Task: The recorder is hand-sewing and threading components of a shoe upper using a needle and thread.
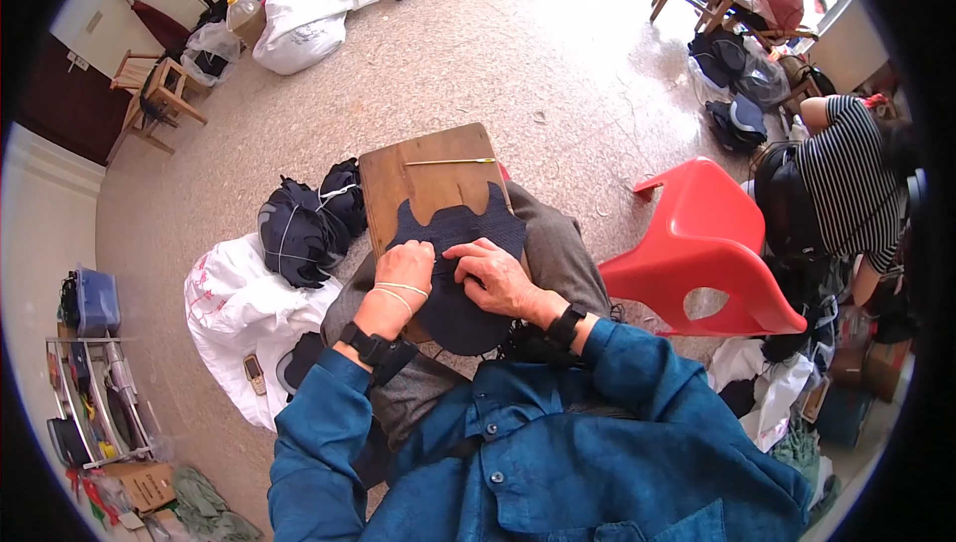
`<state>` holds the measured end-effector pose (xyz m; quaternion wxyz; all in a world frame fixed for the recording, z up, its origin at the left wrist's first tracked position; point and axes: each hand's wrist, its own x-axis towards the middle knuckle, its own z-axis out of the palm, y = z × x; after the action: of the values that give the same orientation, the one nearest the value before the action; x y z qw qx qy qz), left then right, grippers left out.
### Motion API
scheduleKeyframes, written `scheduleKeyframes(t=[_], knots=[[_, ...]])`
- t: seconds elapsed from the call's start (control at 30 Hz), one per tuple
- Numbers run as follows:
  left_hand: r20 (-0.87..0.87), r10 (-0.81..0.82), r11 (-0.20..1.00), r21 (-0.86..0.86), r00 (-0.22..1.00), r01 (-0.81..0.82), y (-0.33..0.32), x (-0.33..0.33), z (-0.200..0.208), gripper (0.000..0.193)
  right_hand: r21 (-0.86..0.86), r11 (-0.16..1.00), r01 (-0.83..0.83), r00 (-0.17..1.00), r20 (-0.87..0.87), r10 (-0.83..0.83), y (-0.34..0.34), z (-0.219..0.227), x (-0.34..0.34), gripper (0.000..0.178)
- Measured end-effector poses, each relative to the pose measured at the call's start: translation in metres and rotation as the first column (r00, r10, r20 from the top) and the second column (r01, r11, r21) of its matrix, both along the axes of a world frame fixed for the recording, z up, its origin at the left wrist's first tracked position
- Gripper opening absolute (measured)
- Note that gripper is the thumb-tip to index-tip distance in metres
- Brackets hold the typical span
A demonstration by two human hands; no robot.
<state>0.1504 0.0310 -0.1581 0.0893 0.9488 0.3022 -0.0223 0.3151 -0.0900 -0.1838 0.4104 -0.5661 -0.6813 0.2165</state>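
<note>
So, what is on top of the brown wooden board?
A slim yellowish rod and part of a navy textured fabric piece; anything beneath that fabric is hidden.

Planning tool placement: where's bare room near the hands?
Bare: wooden board around the thin rod, beyond the dark fabric; floor past the board's far edge. Crowded: board's near part, under fabric, left hand and right hand; leftward, dark bundle, white sack; rightward, red chair.
</note>
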Motion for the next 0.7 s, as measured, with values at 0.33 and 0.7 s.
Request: scheduleKeyframes(t=[0.33, 0.7], knots=[[0.350, 0.112, 0.945, -0.328, 0.930, 0.010, 0.002, -0.010, -0.008, 0.008, -0.010, 1.000, -0.006, 0.998, -0.067, 0.005, 0.002, -0.002, 0.002, 0.007], [0.409, 0.222, 0.968, -0.198, 0.885, -0.152, -0.014, -0.023, -0.007, 0.007, -0.255, 0.952, 0.169, 0.789, -0.543, -0.286, 0.005, -0.007, 0.010, 0.016]])
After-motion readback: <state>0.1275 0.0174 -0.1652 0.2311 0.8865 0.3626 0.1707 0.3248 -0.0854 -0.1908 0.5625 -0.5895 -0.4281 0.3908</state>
